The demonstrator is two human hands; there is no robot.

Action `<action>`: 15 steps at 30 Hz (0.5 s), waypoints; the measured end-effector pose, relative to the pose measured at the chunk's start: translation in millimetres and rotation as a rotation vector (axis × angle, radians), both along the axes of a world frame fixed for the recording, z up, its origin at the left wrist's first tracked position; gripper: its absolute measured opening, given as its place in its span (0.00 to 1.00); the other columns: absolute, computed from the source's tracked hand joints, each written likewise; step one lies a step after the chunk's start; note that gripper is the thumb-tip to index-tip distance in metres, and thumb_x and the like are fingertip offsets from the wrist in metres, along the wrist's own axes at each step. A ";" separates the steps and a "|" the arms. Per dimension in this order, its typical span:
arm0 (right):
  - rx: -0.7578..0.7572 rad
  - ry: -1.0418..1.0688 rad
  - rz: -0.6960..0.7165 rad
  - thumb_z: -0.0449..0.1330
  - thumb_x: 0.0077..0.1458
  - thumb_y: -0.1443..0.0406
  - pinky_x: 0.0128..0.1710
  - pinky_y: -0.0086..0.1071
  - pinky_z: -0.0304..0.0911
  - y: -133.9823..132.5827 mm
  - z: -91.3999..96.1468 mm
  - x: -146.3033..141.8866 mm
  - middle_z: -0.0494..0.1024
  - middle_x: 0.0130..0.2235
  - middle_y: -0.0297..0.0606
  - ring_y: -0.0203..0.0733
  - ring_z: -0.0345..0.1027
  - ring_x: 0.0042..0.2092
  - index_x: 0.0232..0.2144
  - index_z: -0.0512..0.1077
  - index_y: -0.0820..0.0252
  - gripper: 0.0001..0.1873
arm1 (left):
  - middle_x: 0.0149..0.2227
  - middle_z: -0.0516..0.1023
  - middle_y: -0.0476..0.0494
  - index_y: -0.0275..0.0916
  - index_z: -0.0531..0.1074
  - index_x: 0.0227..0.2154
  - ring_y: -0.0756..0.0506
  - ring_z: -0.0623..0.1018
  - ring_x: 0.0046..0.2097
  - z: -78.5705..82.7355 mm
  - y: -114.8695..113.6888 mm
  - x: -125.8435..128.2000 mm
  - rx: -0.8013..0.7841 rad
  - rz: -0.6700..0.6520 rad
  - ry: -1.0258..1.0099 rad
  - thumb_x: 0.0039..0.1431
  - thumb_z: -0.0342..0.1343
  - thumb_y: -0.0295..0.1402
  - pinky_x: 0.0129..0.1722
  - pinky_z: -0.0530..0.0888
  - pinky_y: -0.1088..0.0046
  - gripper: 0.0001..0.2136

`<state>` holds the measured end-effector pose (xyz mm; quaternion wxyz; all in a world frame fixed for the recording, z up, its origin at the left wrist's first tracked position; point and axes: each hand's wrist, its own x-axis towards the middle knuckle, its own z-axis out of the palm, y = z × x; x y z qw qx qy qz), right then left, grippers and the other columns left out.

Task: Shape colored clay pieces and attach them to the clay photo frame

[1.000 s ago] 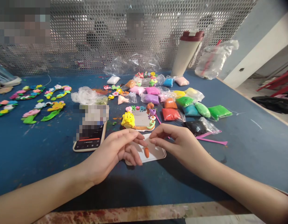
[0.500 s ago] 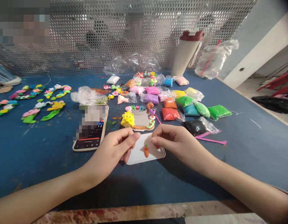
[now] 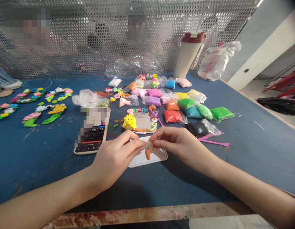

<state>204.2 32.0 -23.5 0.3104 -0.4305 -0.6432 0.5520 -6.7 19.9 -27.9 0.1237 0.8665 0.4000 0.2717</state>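
Observation:
My left hand [image 3: 116,156] and my right hand [image 3: 176,143] meet above a white plastic tray [image 3: 157,158], their fingertips pinching a small pale piece of clay [image 3: 147,144]. The piece is thin and partly hidden by my fingers. Just below them, an orange clay carrot [image 3: 147,154] lies on the tray. Beyond the tray stands a clay-decorated plaque [image 3: 143,122] with a yellow clay figure [image 3: 129,122] at its left end. A smartphone [image 3: 91,133] lies left of my left hand, its upper screen blurred.
Bags of coloured clay [image 3: 173,108] spread across the blue worktable [image 3: 245,152] behind the tray. Clay flower garlands [image 3: 44,106] lie to the left. A tumbler [image 3: 187,55] and a plastic bag [image 3: 215,60] stand before a perforated metal screen [image 3: 137,35]. A pink clay tool [image 3: 214,142] lies right.
My hands have moved together from a small gap above the tray, and their fingertips now pinch the pale piece. The carrot stays on the tray. The view has shifted slightly.

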 end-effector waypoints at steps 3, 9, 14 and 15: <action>-0.020 0.041 0.017 0.58 0.57 0.67 0.41 0.32 0.64 0.3 -0.8 0.2 0.79 0.34 0.34 0.37 0.72 0.38 0.33 0.74 0.58 0.04 | 0.35 0.77 0.46 0.40 0.76 0.40 0.50 0.76 0.32 -3.7 -4.4 -1.9 0.142 0.013 0.171 0.66 0.49 0.33 0.30 0.66 0.77 0.10; -0.024 0.076 -0.113 0.60 0.55 0.67 0.38 0.30 0.67 3.3 0.1 0.0 0.79 0.31 0.33 0.36 0.74 0.35 0.31 0.73 0.59 0.02 | 0.34 0.79 0.48 0.43 0.77 0.40 0.51 0.73 0.27 -7.9 -9.3 -4.5 0.217 0.054 0.334 0.66 0.50 0.32 0.25 0.60 0.75 0.10; 0.068 0.045 -0.226 0.60 0.55 0.64 0.34 0.28 0.67 3.8 3.3 1.3 0.76 0.28 0.33 0.35 0.72 0.32 0.28 0.72 0.60 0.05 | 0.34 0.78 0.48 0.43 0.76 0.40 0.51 0.73 0.26 -8.4 -8.2 -2.5 0.193 0.072 0.411 0.67 0.48 0.34 0.24 0.60 0.75 0.11; 0.080 0.042 -0.228 0.60 0.55 0.64 0.34 0.28 0.67 3.6 3.8 1.3 0.76 0.27 0.32 0.35 0.71 0.31 0.28 0.72 0.60 0.06 | 0.34 0.78 0.48 0.42 0.76 0.40 0.51 0.73 0.25 -8.2 -8.3 -1.9 0.214 0.078 0.423 0.67 0.47 0.34 0.24 0.60 0.75 0.12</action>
